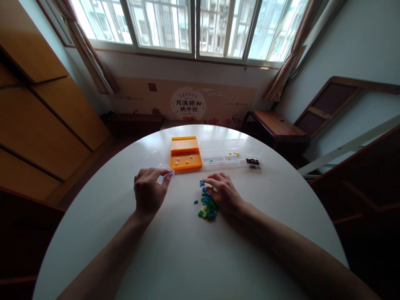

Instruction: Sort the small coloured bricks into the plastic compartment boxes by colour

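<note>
Room: window wall (193,25) behind, curtains at both sides, wooden cabinets on the left, a bench (275,123) at the right.
Surface: round white table (187,258), lit from the window.
Left hand (149,191): fingers curled over the near rim of a clear box (153,163); a small blue piece shows at the fingertips, and the grip on it cannot be told for sure.
Right hand (223,192): lies on the bead pile (207,205), fingers bent and spread loosely, tips at the pile's far edge; whether a bead is pinched is hidden.
Bead pile: green, blue and yellow bits, heaped just beside the right palm; one blue stray (196,201) lies a little to the left.
Orange tray (185,154): a few yellow bits inside.
Clear tray (221,151): two cells, a green bit in one and yellow bits in the other.
Small box (253,160): dark bits inside.
Step in hand: sorting by colour, seemingly blue into the left-hand box.
Next move calls for: a fine pinch on a single bead without dragging neighbours out of the heap.
</note>
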`<state>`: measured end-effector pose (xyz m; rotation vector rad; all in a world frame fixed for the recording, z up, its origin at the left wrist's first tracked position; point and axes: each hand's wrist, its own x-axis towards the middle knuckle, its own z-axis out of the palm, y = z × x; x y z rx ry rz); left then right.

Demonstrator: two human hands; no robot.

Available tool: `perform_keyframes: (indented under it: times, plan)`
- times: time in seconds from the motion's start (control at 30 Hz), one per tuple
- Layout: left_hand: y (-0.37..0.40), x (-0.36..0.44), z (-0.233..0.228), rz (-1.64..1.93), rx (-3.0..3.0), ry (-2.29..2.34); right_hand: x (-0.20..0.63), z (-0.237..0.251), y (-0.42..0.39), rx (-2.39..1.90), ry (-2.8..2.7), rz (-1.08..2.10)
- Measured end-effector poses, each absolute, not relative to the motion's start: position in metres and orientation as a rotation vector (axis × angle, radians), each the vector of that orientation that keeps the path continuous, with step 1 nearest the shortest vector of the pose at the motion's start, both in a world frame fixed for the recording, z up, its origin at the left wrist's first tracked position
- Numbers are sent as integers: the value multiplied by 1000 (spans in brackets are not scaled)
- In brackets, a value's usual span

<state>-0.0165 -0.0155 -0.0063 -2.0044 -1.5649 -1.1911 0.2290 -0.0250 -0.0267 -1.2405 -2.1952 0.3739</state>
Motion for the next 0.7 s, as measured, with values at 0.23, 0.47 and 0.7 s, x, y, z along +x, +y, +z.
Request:
perform_keyframes:
  times: [0.23,0.47,0.7]
  plan:
    - [-11,-23,-7,-1194,-1903,-1655,231,-25,-27,-1237,-2284,361]
    - [-23,-6,-1,-1115,-2065,-1506,230,-21,-28,-1247,-2305,372]
    - [-29,3,-3,-1081,-2209,-1364,231,-19,-27,-1237,-2262,344]
